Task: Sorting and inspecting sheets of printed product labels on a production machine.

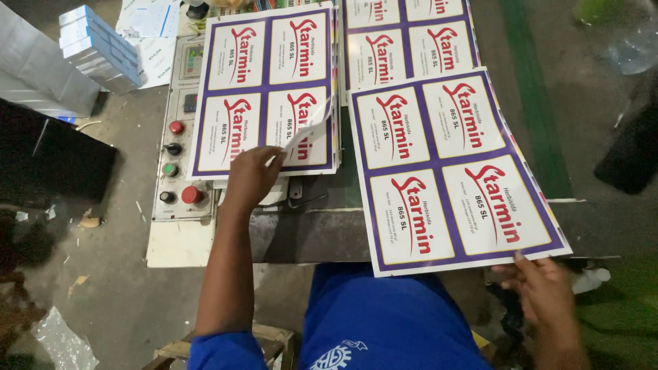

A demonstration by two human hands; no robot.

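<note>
My left hand pinches the near corner of a white label being peeled up from the top sheet of a stack of purple-bordered label sheets. My right hand grips the near right corner of a loose sheet with white labels printed in red and purple. That sheet lies tilted, overhanging the machine table's front edge. Another label sheet lies behind it.
A grey control panel with red, green and black buttons sits left of the stack. Small stacked boxes stand at the far left. A dark object is at left on the dusty floor. A green stripe runs along the right.
</note>
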